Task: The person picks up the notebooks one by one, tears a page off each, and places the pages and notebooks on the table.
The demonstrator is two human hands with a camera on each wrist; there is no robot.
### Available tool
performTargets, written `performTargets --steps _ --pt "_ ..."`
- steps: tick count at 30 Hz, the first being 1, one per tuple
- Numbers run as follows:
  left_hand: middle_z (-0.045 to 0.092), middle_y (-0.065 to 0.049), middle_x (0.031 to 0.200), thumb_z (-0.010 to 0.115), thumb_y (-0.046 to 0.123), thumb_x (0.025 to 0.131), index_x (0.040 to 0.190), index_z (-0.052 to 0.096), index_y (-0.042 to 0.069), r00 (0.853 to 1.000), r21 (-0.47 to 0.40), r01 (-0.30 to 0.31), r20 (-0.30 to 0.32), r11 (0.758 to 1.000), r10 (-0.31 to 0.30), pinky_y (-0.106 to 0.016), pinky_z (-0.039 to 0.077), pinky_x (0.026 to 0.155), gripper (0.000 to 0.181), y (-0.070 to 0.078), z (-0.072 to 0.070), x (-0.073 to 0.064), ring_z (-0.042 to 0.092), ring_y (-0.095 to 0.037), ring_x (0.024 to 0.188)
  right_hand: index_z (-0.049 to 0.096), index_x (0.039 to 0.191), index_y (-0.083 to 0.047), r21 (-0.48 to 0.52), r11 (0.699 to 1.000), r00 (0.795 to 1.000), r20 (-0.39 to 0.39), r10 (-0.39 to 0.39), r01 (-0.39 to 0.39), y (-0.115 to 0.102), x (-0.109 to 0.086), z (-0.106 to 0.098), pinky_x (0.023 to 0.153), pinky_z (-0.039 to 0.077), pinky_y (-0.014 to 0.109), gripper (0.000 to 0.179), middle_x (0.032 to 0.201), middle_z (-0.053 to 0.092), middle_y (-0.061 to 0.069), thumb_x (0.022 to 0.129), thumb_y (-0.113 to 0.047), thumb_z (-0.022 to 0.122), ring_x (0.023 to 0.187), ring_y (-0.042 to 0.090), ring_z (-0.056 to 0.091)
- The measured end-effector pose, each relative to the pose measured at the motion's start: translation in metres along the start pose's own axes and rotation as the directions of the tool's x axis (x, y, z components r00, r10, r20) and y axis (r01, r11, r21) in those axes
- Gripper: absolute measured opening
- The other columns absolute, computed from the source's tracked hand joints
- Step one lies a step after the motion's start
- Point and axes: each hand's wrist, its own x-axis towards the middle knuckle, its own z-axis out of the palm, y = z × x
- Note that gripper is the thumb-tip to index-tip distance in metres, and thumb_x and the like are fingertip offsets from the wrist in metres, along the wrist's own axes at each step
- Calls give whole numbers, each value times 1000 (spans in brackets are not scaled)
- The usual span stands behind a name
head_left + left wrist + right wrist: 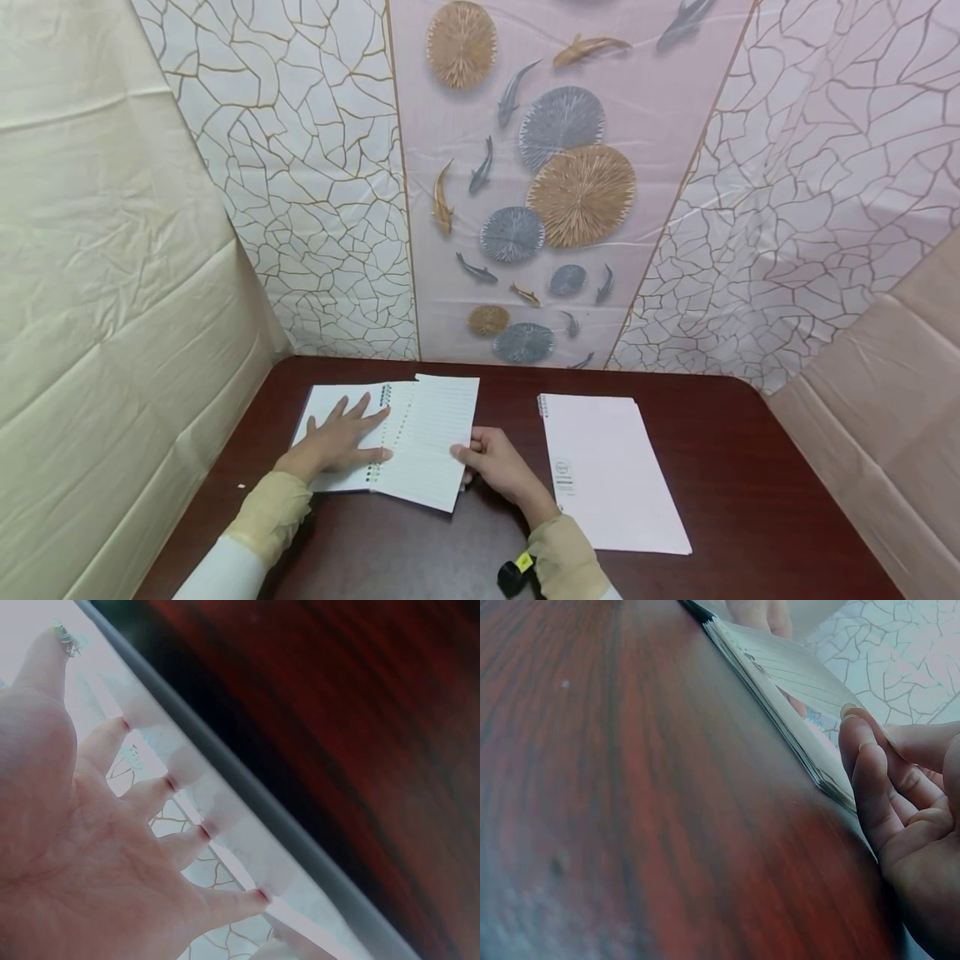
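We see the left hand spread flat, fingers wide apart, its tips resting on the left page of a spiral notebook and holding nothing; its thumb and forefinger reach the wire rings. The right hand is closed to a pinch, thumb above and fingers below, on the right edge of a lined sheet. The notebook lies open under the left hand, its rings holding a stack of pages; the sheet slants between the two hands over the right-hand pages, a row of holes along its left side. Whether its lower left corner is caught in the rings we cannot tell, and the sheet partly hides the pages beneath. Right of the right hand lies a second notebook; near that sleeve we make out a black object with a yellow tag, its use unclear, on the dark table.
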Motion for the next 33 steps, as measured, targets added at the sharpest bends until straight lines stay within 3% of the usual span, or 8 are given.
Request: performTargets --steps 33 --pt "16 -19 176 55 85 88 166 39 25 1000 18 14 -5 1000 -14 -91 7 108 100 3 0 1 8 -57 157 68 126 9 26 999 1000 5 -18 18 5 1 -2 57 56 26 25 96 79 17 106 -6 63 60 17 65"
